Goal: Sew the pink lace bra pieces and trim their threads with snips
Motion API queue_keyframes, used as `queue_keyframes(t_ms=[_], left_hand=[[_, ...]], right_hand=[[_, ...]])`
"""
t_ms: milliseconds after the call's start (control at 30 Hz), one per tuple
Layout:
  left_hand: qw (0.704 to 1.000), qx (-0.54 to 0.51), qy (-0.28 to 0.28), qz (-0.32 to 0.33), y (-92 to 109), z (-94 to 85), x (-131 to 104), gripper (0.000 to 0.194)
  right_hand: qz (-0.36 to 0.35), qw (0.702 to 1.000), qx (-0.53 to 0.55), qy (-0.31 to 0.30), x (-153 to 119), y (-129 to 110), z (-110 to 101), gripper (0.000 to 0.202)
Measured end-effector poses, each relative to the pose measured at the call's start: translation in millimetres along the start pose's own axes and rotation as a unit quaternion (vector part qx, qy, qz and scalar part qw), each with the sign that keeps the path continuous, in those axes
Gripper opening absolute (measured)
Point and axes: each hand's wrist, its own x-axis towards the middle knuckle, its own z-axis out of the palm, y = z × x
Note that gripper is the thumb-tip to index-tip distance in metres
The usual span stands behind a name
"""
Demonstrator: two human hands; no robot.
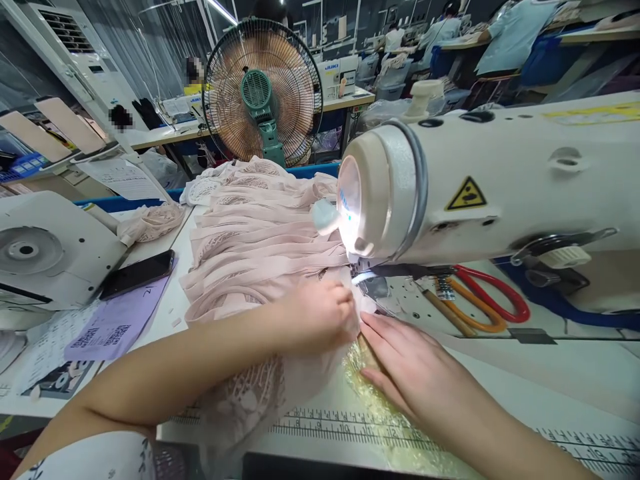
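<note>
Pale pink lace fabric (253,387) hangs from beside the sewing machine's (485,167) lit head down over a printed ruler (345,430), its upper part pinched in the left hand's (323,313) curled fingers. The right hand (405,357) lies flattened, fingers extended, at the cloth's edge, while similar pink garments (260,233) heap behind.

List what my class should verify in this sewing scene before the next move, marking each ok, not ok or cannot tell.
1. Left hand gripping the pale pink fabric: ok, curled on it, though blurred.
2. Right hand flat at the fabric's edge: ok.
3. Hands clear of the needle: cannot tell; the needle can't be made out.
4. Held piece separate from the garment pile: cannot tell; they overlap in view.
5. Red handle away from the hands: ok, below the sewing machine arm.
6. Phone away from the fabric: ok, partly on purple paper.
</note>
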Motion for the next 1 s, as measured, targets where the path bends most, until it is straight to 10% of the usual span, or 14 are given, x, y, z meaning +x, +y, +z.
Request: queue_keyframes(t_ms=[200, 1000], left_hand=[[0.996, 0.092, 0.017, 0.012, 39, 11.3, -25, 0.042], [0.998, 0.050, 0.030, 0.018, -21, 14.9, -5, 0.033]], right_hand=[[-0.007, 1.000, 0.004, 0.005, -4, 2, 5, 0.047], [0.056, 0.997, 0.058, -0.014, 2, 0, 13, 0.039]])
